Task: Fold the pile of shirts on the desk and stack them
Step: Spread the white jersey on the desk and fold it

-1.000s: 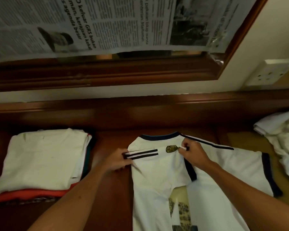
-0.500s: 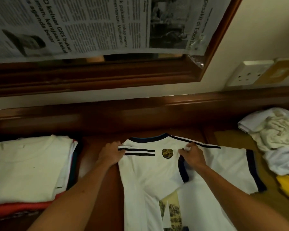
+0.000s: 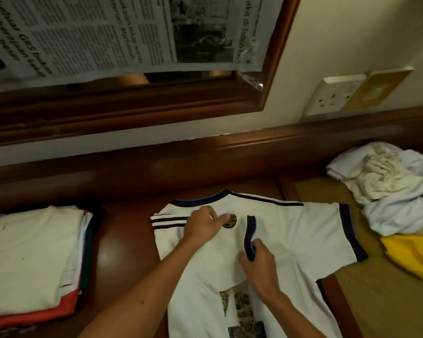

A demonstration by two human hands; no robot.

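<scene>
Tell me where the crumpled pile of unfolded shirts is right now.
In the head view, the crumpled pile of unfolded shirts lies at the desk's far right, past the spread white jersey, below the wall socket.

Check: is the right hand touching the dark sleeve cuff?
Touching. The head view shows the right hand with its fingers pinching the dark sleeve cuff folded onto the jersey.

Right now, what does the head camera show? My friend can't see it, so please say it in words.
A person is folding a white jersey on a wooden desk: the left hand lies on its chest and the right hand pinches the folded-in sleeve's dark cuff. Folded shirts are stacked at left; unfolded clothes are heaped at right.
</scene>
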